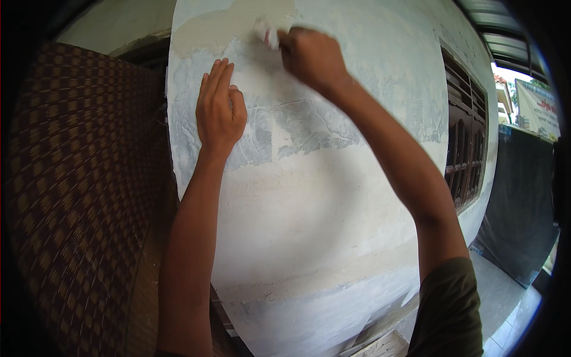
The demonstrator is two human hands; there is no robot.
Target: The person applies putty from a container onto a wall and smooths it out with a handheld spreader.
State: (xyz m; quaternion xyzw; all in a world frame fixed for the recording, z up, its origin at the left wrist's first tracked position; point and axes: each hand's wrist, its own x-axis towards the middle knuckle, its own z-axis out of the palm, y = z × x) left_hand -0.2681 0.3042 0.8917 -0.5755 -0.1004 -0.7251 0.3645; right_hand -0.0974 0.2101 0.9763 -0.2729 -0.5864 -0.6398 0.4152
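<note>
Our left hand (221,113) is flat at the wall (309,208), fingers straight, holding nothing. Up-right of it: the tool (266,34), blurred; we can't read its long axis. Our right hand (312,56), nearer, grips it from the right.

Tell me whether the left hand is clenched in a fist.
No, the left hand has its fingers extended before the wall.

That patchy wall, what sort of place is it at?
Likely the outside of a house, maybe a porch: the patchy wall has a brown window, with a metal roof and tiled floor nearby.
</note>
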